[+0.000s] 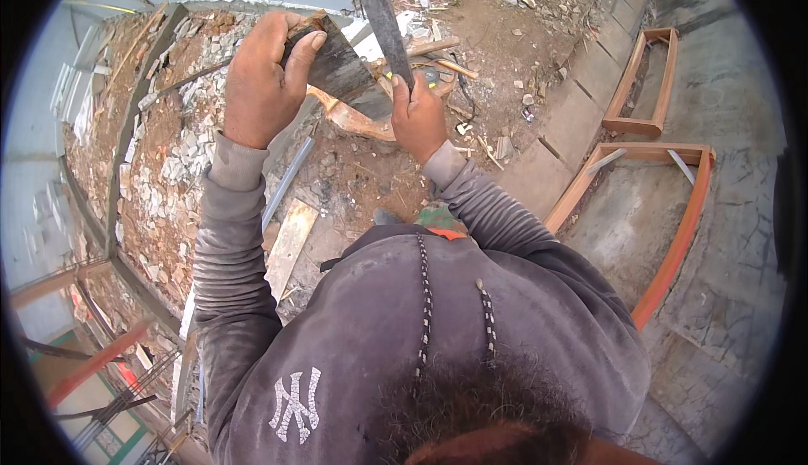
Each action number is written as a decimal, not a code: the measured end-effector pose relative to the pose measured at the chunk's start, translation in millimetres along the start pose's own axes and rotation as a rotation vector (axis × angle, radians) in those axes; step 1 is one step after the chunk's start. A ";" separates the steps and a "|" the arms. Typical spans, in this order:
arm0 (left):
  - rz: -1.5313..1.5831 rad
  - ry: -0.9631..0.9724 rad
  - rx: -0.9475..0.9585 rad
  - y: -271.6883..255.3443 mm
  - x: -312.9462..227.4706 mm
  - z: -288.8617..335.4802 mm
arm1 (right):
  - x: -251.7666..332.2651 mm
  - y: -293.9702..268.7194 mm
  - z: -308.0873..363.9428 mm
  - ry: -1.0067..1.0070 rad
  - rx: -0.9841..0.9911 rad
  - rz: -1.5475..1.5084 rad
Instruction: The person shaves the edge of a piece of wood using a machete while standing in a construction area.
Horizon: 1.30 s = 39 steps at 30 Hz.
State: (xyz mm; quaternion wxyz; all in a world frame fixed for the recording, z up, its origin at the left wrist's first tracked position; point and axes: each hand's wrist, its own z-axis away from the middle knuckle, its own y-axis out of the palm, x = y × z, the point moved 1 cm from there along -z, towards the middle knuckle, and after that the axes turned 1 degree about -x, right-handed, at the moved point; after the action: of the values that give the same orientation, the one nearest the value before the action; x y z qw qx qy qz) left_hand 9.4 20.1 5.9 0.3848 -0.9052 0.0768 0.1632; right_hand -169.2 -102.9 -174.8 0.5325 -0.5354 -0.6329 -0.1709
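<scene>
My left hand is closed on the upper end of a dark, weathered wooden board, its thumb lying along the near edge. The board stands tilted in front of me. My right hand grips a machete near its base, the wide grey blade pointing up and away. Hand and fingers cover the handle. The blade rises just right of the board; I cannot tell whether they touch. Below the board lies a piece of wood with a pale, rough-cut surface.
Broken stone and rubble cover the ground on the left, behind a concrete edge. A metal bar and a pale plank lie near my left forearm. Two wooden frames rest on the right-hand paving.
</scene>
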 end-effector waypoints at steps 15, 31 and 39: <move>0.034 -0.014 0.016 1.9 -0.3 -3.3 | -14.8 15.0 6.7 0.225 0.244 0.269; -0.008 -0.004 0.018 -2.0 1.0 -4.1 | -16.5 11.0 -0.1 0.277 0.317 0.308; -0.028 0.023 0.006 0.8 3.4 -4.4 | -15.8 13.4 10.9 0.054 0.058 0.172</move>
State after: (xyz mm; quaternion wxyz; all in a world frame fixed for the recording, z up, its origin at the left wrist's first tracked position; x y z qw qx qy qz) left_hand 13.4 16.3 7.0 0.3888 -0.9069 0.0689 0.1469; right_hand -165.3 -97.2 -197.2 0.5774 -0.5674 -0.5746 -0.1205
